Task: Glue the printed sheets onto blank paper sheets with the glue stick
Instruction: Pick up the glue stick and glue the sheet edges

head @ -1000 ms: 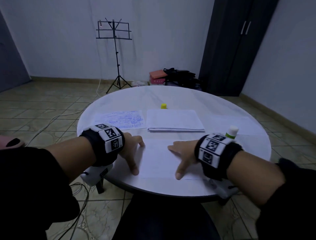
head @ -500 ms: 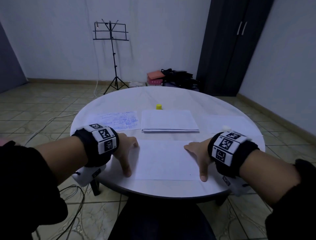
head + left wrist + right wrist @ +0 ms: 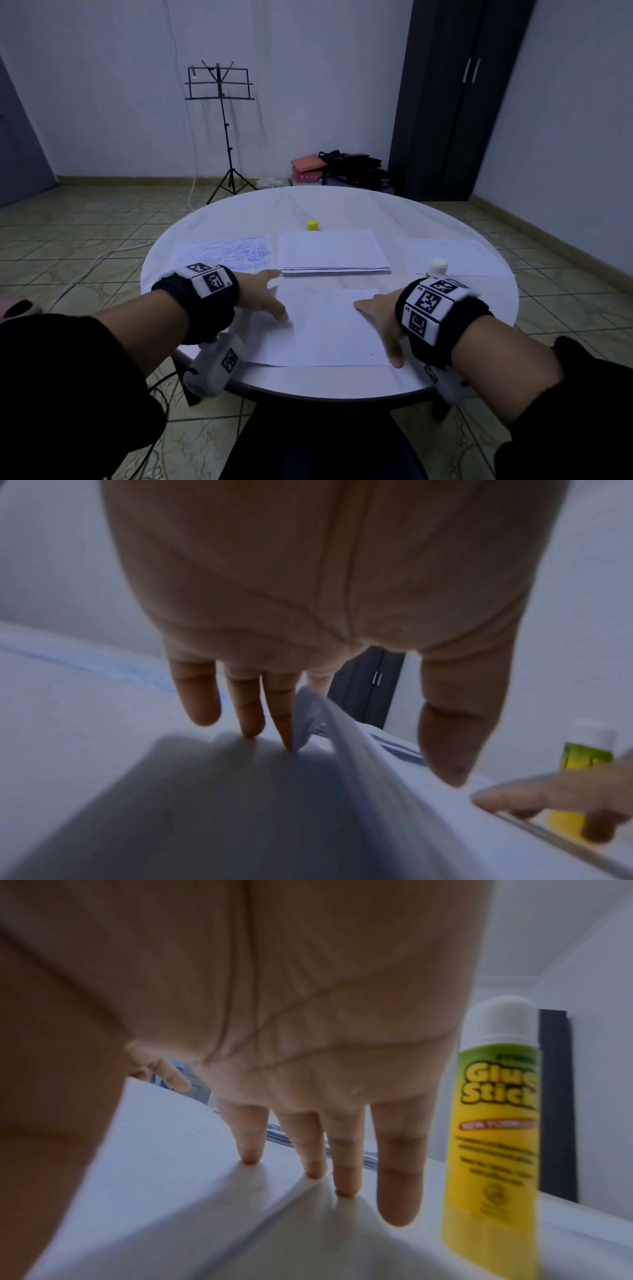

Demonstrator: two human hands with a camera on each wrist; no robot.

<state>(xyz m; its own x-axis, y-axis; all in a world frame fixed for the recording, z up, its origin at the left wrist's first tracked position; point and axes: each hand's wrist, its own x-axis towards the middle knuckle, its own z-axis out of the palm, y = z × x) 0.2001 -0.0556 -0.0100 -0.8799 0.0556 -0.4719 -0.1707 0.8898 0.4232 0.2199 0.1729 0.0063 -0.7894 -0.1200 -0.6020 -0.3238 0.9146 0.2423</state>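
Fingertips of both hands, left hand (image 3: 263, 296) and right hand (image 3: 380, 317), spread flat on the paper sheet (image 3: 329, 329) on the worktop (image 3: 342, 209), likely pressing glue; glue stick (image 3: 493, 1123) stands beside.

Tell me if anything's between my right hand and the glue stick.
Nothing visible. The glue stick stands upright, uncapped, just beyond the little-finger side of your right hand, with only bare table between them. The hand lies flat on the sheet in front of you.
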